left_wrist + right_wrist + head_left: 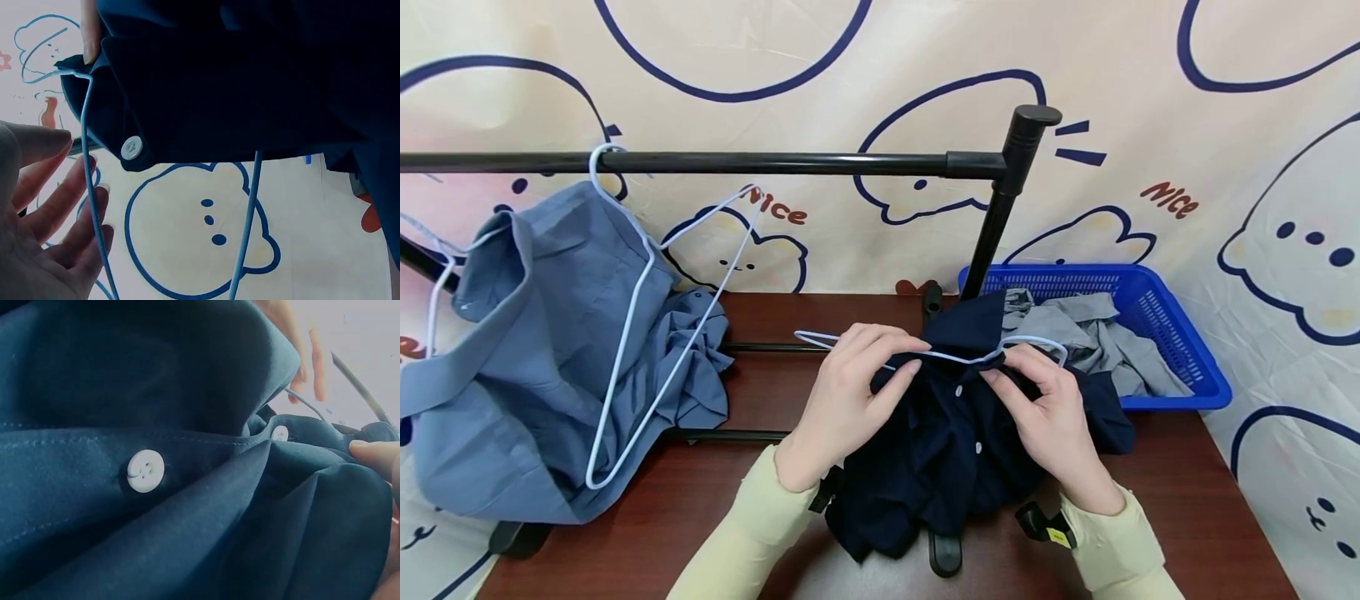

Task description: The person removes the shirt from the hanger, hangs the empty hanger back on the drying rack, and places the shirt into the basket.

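Head view. The navy shirt [936, 442] lies bunched above the brown tabletop [1157, 517], between the person's hands. A pale blue wire hanger [957, 359] crosses its collar opening and projects left and right of it. The left hand [853, 387] is at the collar's left side, fingertips at the wire, thumb and forefinger apart. The right hand [1048, 404] pinches navy cloth by the wire, on the right. To the left, a blue garment [557, 275] hangs by the rack's rail [790, 163]; far right stands a blue basket [1206, 379]. The step in hand is judged to be settling the hanger in the collar; both sides should be worked evenly, with the neck of the wire centred.

Left wrist view. The left hand's fingers are loosely bent, with no grip evident; one wire length passes in front of them. The other disappears at the cloth edge, near a white button [131, 148]. Recommended: support the wire before the cloth is drawn over it.

Right wrist view. The right hand's thumb and fingers grip the cloth at the right. The placket [69, 462] lies folded; a light pull should spare its buttons. Hanger seating beneath the cloth cannot be verified.
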`<move>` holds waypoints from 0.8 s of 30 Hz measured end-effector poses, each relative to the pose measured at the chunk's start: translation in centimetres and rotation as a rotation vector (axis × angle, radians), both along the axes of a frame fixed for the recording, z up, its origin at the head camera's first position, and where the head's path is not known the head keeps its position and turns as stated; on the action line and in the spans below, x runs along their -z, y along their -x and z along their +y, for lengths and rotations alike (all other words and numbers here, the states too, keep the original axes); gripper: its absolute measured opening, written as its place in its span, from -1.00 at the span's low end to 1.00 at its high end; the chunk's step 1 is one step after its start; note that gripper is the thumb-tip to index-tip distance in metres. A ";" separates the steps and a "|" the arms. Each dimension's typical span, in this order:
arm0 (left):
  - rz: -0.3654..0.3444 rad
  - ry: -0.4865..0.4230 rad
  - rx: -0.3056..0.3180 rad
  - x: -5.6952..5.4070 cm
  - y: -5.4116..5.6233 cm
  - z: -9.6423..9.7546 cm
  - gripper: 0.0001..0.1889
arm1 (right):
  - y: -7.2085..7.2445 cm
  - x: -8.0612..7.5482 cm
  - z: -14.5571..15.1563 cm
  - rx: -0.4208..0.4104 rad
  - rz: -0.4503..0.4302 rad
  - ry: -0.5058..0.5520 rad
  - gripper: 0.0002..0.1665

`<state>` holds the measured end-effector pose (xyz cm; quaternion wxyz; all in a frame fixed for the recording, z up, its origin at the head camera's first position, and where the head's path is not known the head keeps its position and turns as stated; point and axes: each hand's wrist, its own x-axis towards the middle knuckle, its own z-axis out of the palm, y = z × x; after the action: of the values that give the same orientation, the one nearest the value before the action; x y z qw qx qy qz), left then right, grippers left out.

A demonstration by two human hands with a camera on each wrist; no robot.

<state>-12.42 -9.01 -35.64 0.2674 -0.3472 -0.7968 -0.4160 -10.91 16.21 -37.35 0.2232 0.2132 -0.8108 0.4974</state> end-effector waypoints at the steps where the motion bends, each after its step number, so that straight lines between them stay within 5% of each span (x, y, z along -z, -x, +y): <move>1: 0.003 0.001 -0.002 0.0 0.0 0.1 -0.79 | 0.0 0.0 0.0 -0.003 0.001 0.001 -0.76; 10: 0.005 0.048 0.005 0.2 -0.1 0.9 -0.86 | -0.1 0.1 -0.4 -0.073 -0.011 0.024 -0.71; 24: -0.060 0.032 -0.034 0.3 -0.2 0.1 -0.84 | -0.3 0.5 0.0 -0.074 0.044 0.012 -0.69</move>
<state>-12.21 -8.86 -35.97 0.2448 -0.3252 -0.8168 -0.4088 -10.61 16.20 -37.87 0.2238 0.2527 -0.7943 0.5052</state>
